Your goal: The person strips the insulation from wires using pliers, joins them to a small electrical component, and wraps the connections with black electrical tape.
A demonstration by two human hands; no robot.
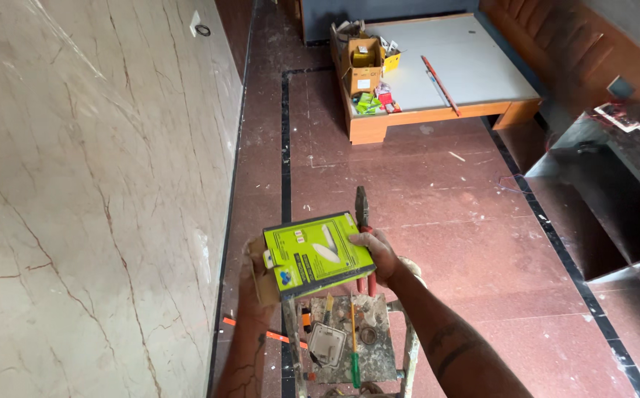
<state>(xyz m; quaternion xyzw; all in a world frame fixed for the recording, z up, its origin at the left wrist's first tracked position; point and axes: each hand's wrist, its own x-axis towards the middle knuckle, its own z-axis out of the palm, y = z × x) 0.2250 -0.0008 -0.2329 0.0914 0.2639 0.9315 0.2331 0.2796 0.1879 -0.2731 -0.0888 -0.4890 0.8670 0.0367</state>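
Observation:
A flat lime-green cardboard box [316,254] is held between both hands at lower centre. My left hand [255,274] grips its left end, mostly hidden behind the box. My right hand [385,254] holds the box's right edge and also clasps red-handled pliers [364,221], whose dark jaws point up past the box. Below the hands stands a paint-spattered stepladder top [379,354], carrying a green-handled screwdriver [354,346], a white square fitting [328,344] and small bits.
A marble-look wall panel [91,184] fills the left. The reddish tiled floor [445,191] stretches ahead to a low wooden bed frame [452,70] with a cardboard box [362,66] and packets on it. A dark glossy counter [614,184] stands at right.

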